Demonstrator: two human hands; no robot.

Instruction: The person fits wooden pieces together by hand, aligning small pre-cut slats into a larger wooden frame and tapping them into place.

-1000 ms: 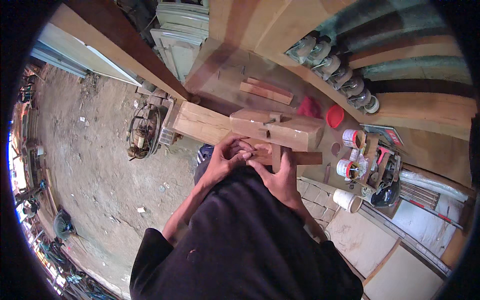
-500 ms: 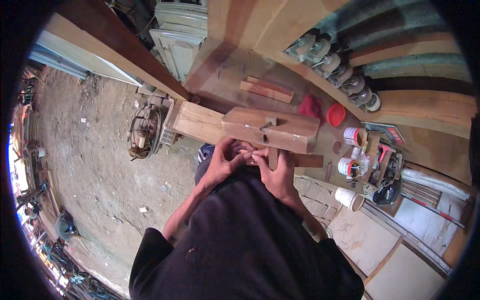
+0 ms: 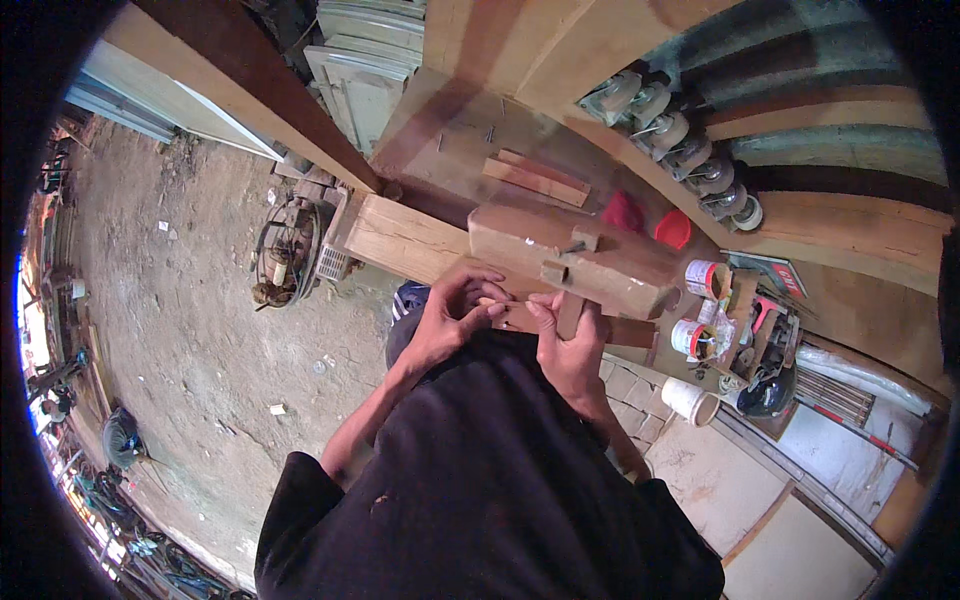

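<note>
Open-framed machine [image 3: 288, 255], rust-brown, on the dirt floor at left. Stacked white panels [image 3: 365, 85], at the top, behind the wooden post [image 3: 255, 90]. Pale wooden plank [image 3: 405, 237], thick, running from the post's foot toward the mallet.

Left hand [image 3: 448, 318], in front of the plank; fingers curled, thumb and forefinger narrowly apart at the near end of a sliver, grip on it not certain. Thin pale sliver [image 3: 516, 303], between the two hands; exact kind too small to tell. Pair of reddish wood blocks [image 3: 538, 180], side by side beyond the mallet. Wooden mallet [image 3: 570, 255], heavy oblong head, two small pegs on its faces, handle rising by the right hand. Right hand [image 3: 573, 358], thumb and forefinger pinched on the sliver's right end, remaining fingers beside the mallet handle.

Reddish cloth [image 3: 623, 212], crumpled, next to a red plastic bowl [image 3: 673, 230]. Caster wheels [image 3: 688, 152], in a row on a timber ledge. White bucket [image 3: 690, 402], lying tilted. Two red-rimmed tins [image 3: 694, 340], beside a wooden tool tray [image 3: 742, 300]. Black bag [image 3: 767, 390], at the tray's near end.
</note>
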